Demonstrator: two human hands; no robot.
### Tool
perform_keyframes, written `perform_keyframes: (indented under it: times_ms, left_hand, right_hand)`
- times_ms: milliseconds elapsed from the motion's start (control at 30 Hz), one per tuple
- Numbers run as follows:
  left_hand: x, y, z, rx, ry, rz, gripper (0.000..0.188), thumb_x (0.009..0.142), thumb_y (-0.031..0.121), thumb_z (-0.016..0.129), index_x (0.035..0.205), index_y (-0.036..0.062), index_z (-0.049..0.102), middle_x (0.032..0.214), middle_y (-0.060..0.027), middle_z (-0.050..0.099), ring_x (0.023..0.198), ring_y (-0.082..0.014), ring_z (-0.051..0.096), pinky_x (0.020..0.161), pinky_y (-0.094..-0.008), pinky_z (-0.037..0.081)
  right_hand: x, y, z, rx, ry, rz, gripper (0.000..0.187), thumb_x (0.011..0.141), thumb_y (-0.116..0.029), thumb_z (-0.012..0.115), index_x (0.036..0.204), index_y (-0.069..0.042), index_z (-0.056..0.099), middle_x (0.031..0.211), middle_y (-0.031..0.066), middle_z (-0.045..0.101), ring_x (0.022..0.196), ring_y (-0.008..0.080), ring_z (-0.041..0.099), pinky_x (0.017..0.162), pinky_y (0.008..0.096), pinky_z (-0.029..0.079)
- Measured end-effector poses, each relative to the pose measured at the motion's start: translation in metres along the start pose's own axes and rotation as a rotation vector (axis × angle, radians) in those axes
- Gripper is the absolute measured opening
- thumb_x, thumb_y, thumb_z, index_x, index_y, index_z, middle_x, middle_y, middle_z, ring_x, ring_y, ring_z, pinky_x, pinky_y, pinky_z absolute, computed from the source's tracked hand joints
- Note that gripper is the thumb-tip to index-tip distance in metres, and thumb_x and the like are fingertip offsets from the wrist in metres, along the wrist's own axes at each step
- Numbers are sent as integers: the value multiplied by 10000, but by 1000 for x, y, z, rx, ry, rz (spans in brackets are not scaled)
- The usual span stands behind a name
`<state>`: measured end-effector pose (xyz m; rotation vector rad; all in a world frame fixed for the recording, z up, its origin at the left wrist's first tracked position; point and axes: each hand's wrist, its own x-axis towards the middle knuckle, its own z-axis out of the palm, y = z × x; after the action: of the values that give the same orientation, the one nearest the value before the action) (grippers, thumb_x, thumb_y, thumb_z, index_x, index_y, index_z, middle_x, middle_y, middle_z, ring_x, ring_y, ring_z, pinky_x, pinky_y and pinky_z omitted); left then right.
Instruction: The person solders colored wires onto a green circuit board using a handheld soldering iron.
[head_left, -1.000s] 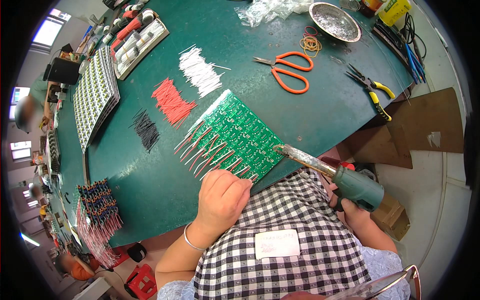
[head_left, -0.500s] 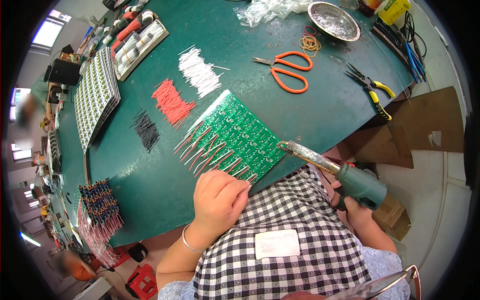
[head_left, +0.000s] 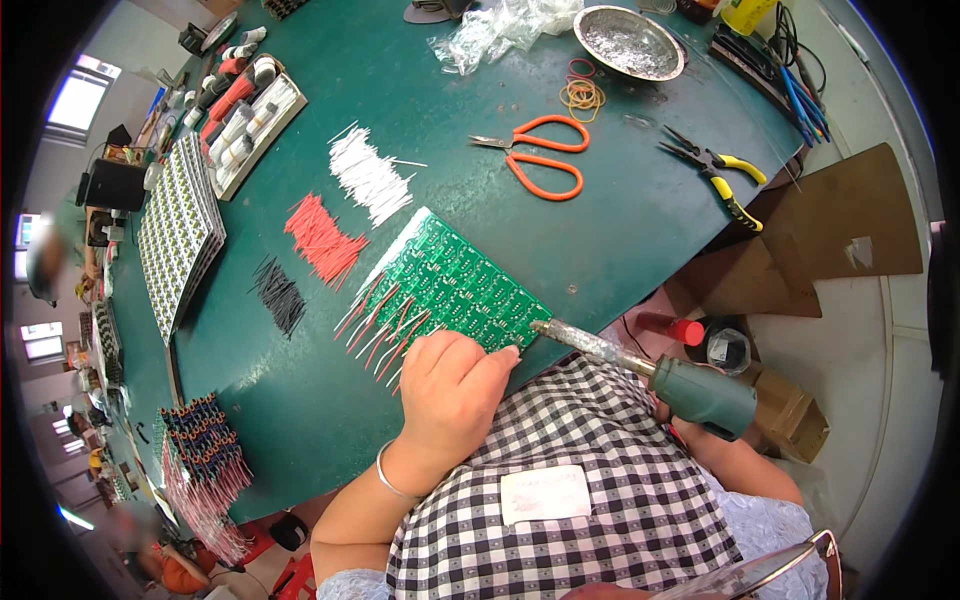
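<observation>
Glinting flakes (head_left: 640, 48) inside metal bowl (head_left: 597, 24)

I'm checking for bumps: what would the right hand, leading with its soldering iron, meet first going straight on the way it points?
Likely the green circuit board, at its right corner, met by the tip of the soldering iron; whether they touch is unclear.

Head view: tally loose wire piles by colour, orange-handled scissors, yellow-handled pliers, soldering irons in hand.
White wire pile: 1
Red wire pile: 1
Black wire pile: 1
Scissors: 1
Pliers: 1
Soldering iron: 1
Total: 6
</observation>
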<state>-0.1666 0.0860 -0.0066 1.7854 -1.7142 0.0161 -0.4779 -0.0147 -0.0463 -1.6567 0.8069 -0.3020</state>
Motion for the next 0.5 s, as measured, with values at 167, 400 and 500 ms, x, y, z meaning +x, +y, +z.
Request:
perform_keyframes:
  times_ms: [167,400,500]
  left_hand:
    - [-1,-3,4,-28,-2,-8,208,599,2,753,762,73,645,634,-30,466,607,-211,483,541,-338,379]
    - [-3,-5,7,-69,2,-14,214,598,-18,751,758,66,635,634,-32,462,598,-210,477,528,-335,381]
    - [-3,-5,7,-77,0,-15,215,600,-19,751,760,64,635,634,-33,463,595,-210,475,526,-335,380]
  right_hand:
    - [16,-37,1,-100,15,-149,293,765,-105,678,1036,-11,620,1015,129,642,930,277,618,870,373,460]
    - [27,-52,7,-153,57,-292,266,740,-78,686,992,-10,640,968,133,654,875,281,638,777,363,507]
    - [28,-52,8,-155,65,-301,272,730,-69,691,988,-2,640,970,135,652,866,278,639,773,362,508]
